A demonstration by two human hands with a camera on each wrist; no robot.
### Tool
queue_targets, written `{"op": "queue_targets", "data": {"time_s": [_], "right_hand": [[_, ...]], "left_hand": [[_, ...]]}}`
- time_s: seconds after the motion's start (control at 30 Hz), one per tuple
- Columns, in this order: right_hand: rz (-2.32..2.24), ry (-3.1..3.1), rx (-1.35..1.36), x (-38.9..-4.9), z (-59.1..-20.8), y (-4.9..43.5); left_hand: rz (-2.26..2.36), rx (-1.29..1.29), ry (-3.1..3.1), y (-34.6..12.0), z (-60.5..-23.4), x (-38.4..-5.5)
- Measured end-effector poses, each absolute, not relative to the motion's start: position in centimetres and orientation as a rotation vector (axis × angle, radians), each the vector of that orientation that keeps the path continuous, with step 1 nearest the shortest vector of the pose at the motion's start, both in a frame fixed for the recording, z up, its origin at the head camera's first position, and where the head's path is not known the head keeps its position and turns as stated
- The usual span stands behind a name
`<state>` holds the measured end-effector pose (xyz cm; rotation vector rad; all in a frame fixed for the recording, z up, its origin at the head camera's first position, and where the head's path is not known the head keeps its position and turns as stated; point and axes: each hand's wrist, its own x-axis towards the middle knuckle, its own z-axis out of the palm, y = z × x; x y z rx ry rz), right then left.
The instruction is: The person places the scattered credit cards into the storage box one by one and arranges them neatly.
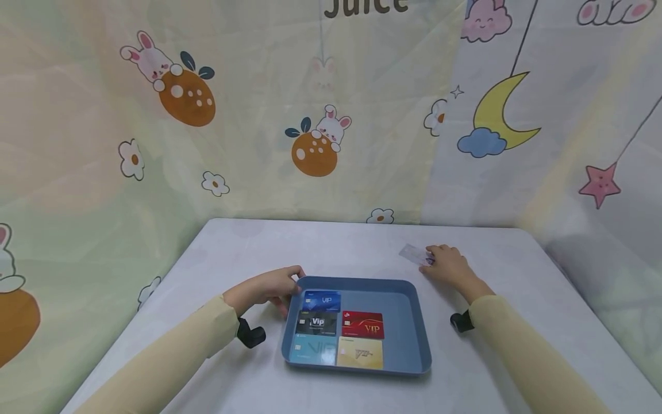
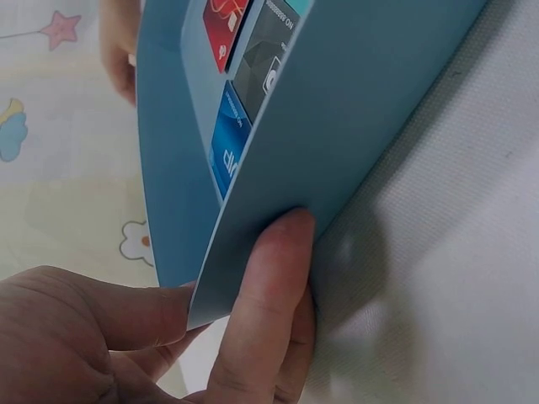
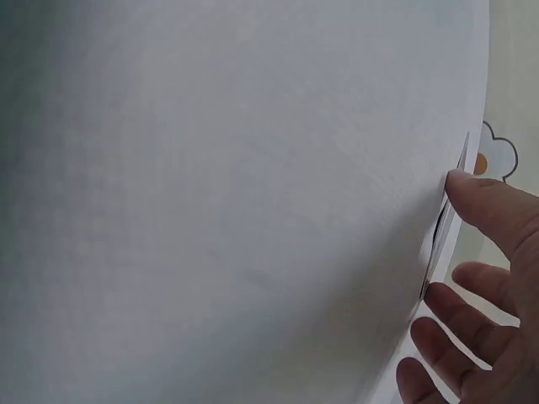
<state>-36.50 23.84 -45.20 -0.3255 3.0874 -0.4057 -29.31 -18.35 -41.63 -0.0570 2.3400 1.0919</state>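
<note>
In the head view, a blue-grey tray (image 1: 405, 328) holds several cards: a blue VIP card (image 1: 322, 301), a black one (image 1: 315, 324), a light-blue one (image 1: 314, 349), a red one (image 1: 363, 325) and a gold one (image 1: 360, 352). My left hand (image 1: 274, 286) pinches the tray's wall near its far left corner; in the left wrist view the thumb meets the rim and a finger (image 2: 278, 261) lies along the outside. Beyond the tray's far right corner, my right hand (image 1: 449, 268) holds a thin, see-through card-like piece (image 1: 412, 253) between thumb (image 3: 484, 202) and fingers, low over the table.
A white-covered table (image 1: 248, 247) lies beneath everything. Behind it hangs a printed cloth (image 1: 248, 144) with rabbits, flowers and a moon. A black wrist device (image 1: 251, 333) is on the left wrist, another (image 1: 462, 321) on the right.
</note>
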Motion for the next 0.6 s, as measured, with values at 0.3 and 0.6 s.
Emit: {"op": "queue_targets", "data": {"time_s": [0.3, 0.6], "right_hand": [[-0.591, 3.014, -0.274, -36.31, -44.39, 24.11], [-0.672, 2.973, -0.143, -36.39, -44.20, 23.87]], "left_hand": [[1.095, -0.052, 2.340, -18.14, -41.69, -29.30], [1.099, -0.050, 2.345, -18.28, -41.73, -29.32]]}}
